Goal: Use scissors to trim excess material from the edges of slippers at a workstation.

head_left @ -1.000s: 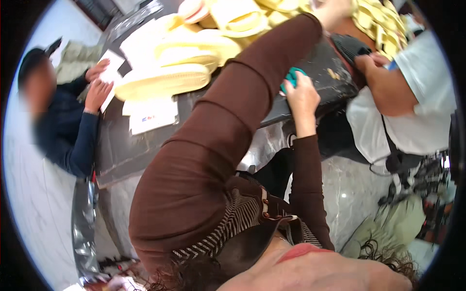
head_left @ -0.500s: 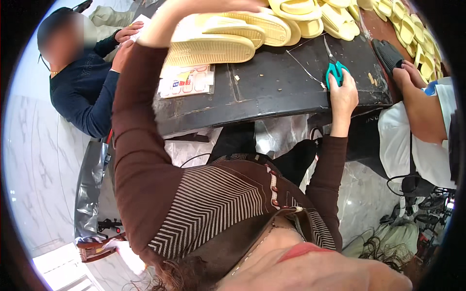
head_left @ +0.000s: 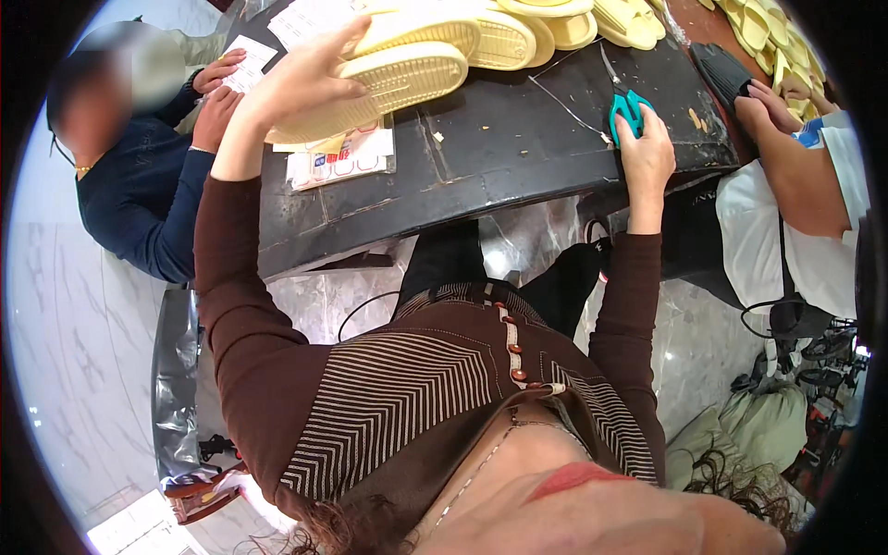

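Observation:
My left hand (head_left: 301, 81) is raised over the black table (head_left: 481, 176) and grips a pale yellow slipper sole (head_left: 388, 83) at its near end. That sole lies beside several more of the same kind (head_left: 518, 32) stacked at the table's far side. My right hand (head_left: 646, 153) rests on the table's front edge, closed around the teal handles of a pair of scissors (head_left: 626, 104) whose blades point away from me.
A person in a dark blue top (head_left: 139, 194) sits at the left, hands on white paper sheets (head_left: 242, 63). Another person in white (head_left: 795, 213) works at the right beside more yellow soles (head_left: 768, 28). A printed sheet (head_left: 342, 159) lies under my left hand.
The view has swung so the table sits higher in frame. My left arm has drawn back from far across the table onto the nearest sole. My right hand has stayed on the scissors.

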Demonstrator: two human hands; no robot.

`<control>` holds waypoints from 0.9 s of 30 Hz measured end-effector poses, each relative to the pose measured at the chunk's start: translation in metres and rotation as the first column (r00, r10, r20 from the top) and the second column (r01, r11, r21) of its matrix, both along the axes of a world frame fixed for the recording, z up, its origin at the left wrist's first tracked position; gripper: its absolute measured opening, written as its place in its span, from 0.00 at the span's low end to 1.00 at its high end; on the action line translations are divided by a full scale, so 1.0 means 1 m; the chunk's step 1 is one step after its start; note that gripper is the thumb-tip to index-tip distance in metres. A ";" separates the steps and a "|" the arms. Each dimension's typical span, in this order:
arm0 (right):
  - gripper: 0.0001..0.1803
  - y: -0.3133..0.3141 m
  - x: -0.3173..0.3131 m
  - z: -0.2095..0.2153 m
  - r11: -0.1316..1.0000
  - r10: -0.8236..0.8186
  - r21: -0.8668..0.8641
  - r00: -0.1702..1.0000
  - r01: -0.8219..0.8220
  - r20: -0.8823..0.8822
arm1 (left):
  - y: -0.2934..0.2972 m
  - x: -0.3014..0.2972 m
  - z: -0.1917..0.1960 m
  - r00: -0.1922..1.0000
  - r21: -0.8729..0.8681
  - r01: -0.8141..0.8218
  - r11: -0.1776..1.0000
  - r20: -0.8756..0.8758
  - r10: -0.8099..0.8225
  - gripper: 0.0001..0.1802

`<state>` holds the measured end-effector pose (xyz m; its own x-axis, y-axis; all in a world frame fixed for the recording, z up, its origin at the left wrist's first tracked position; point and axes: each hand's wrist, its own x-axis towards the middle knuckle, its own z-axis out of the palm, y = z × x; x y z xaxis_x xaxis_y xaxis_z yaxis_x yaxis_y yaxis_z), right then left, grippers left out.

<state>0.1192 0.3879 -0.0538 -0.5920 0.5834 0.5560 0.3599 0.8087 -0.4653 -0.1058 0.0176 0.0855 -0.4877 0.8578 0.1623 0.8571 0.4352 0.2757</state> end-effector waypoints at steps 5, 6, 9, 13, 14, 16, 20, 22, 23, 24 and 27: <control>0.23 -0.003 -0.001 0.001 1.000 0.018 -0.016 0.999 -0.019 -0.029 | -0.001 0.032 0.034 0.927 0.156 -0.161 0.975 0.363 0.095 0.45; 0.23 -0.002 0.001 0.000 1.000 0.008 -0.015 1.000 -0.008 -0.026 | 0.003 0.033 0.034 0.932 0.163 -0.146 0.976 0.354 0.080 0.45; 0.23 -0.001 0.005 -0.002 1.000 0.003 0.000 0.999 -0.003 -0.043 | 0.015 0.040 0.023 0.783 0.317 -0.185 0.930 0.620 -0.055 0.45; 0.23 -0.004 0.003 0.001 1.000 0.017 -0.006 0.998 -0.017 -0.052 | 0.025 0.053 0.012 0.625 0.362 -0.295 0.884 0.773 -0.108 0.45; 0.23 -0.004 0.003 0.001 1.000 0.019 -0.010 0.999 -0.020 -0.049 | 0.029 0.055 0.011 0.626 0.363 -0.289 0.886 0.772 -0.112 0.45; 0.23 -0.004 0.003 0.000 1.000 0.018 -0.009 0.998 -0.019 -0.057 | 0.036 0.059 0.008 0.601 0.414 -0.268 0.870 0.777 -0.185 0.47; 0.23 -0.004 0.002 0.001 1.000 0.027 -0.011 0.996 -0.028 -0.080 | 0.037 0.059 0.006 0.705 0.383 -0.270 0.883 0.704 -0.090 0.47; 0.23 -0.005 0.003 0.001 0.999 0.037 -0.017 0.994 -0.038 -0.100 | 0.037 0.063 0.003 0.754 0.356 -0.280 0.892 0.656 -0.024 0.47; 0.23 -0.004 0.003 0.000 0.999 0.032 -0.015 0.994 -0.034 -0.100 | 0.041 0.072 0.001 0.943 0.434 -0.209 0.876 0.327 0.063 0.47; 0.23 -0.002 0.002 -0.002 0.999 0.046 -0.009 0.989 -0.047 -0.139 | 0.046 0.082 -0.002 0.987 0.481 -0.113 0.869 -0.048 0.155 0.46; 0.23 0.006 0.002 -0.012 0.998 0.066 0.008 0.975 -0.066 -0.213 | 0.050 0.082 -0.016 0.797 0.494 0.068 0.867 -0.549 0.250 0.43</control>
